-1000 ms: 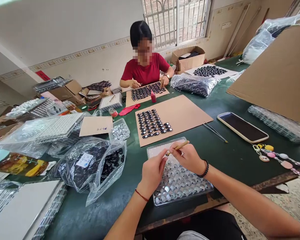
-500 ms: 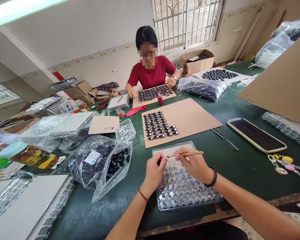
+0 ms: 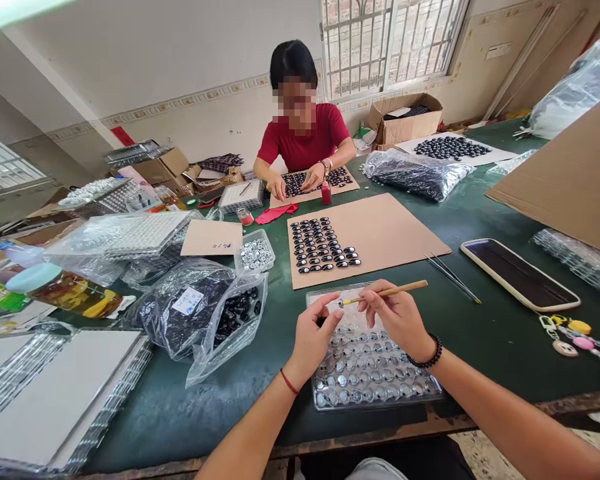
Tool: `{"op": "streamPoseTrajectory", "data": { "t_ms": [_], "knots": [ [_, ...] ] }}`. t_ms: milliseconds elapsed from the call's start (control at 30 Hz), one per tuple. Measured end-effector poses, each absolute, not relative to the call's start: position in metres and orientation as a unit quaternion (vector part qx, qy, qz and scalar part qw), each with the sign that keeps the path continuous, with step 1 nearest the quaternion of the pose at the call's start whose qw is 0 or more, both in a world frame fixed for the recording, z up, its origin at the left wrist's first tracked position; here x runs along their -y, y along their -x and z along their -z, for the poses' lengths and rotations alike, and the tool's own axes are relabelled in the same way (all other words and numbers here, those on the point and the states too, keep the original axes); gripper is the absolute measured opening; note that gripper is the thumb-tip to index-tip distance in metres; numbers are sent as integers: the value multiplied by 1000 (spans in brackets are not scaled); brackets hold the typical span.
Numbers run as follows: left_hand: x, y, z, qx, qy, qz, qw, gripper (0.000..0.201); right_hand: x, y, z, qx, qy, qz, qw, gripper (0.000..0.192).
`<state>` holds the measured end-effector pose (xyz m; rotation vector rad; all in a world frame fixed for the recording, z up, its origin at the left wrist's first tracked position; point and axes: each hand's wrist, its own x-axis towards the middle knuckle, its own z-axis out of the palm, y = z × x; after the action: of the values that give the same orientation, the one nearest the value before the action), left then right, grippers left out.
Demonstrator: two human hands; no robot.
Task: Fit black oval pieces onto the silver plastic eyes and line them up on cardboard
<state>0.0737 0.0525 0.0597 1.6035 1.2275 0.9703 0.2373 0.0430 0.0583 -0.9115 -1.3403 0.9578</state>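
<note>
My right hand (image 3: 397, 323) grips a thin wooden stick (image 3: 400, 289) with a yellow tip pointing left. At that tip is a small, round, dark-and-silver piece (image 3: 341, 304). My left hand (image 3: 315, 337) is close beside the piece, thumb and index finger spread apart; whether a fingertip touches it, I cannot tell. Both hands are over a clear plastic tray (image 3: 377, 405) holding rows of round, silvery pieces. Behind the tray, a brown cardboard sheet (image 3: 380, 233) carries rows of black oval pieces (image 3: 315, 245) with silvery spots.
Tweezers (image 3: 453, 277) and a phone-shaped case (image 3: 520, 275) lie to the right. On the left are an open bag of black pieces (image 3: 180, 333), a tub of silvery pieces (image 3: 256, 255) and stacked trays (image 3: 65, 400). Opposite, a person in red (image 3: 303, 143) handles black pieces on another board.
My left thumb and index finger have parted from their pinch at the stick's tip, where the round piece now shows. The stick tilts up more. The co-worker's hands have come closer together.
</note>
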Motion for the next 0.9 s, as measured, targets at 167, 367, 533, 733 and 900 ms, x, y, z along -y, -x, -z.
{"op": "streamPoseTrajectory", "data": {
  "t_ms": [167, 367, 533, 733, 900],
  "knots": [
    [-45, -74, -61, -476, -657, -392, 434, 31, -37, -235, -59, 565, 381, -431, 592, 20],
    [-83, -52, -63, -500, -506, -524, 469, 32, -40, -255, -63, 509, 390, -422, 640, 18],
    [-147, -15, -67, -493, -299, -601, 555, 34, -41, -257, -60, 520, 382, -418, 639, 18],
    [-146, -19, -59, -474, -355, -579, 560, 34, -46, -283, -84, 705, 412, -185, 546, 20],
    [-136, -14, -55, -494, -392, -547, 551, 28, -21, -345, -150, 861, 446, 5, 244, 38]
  ]
}}
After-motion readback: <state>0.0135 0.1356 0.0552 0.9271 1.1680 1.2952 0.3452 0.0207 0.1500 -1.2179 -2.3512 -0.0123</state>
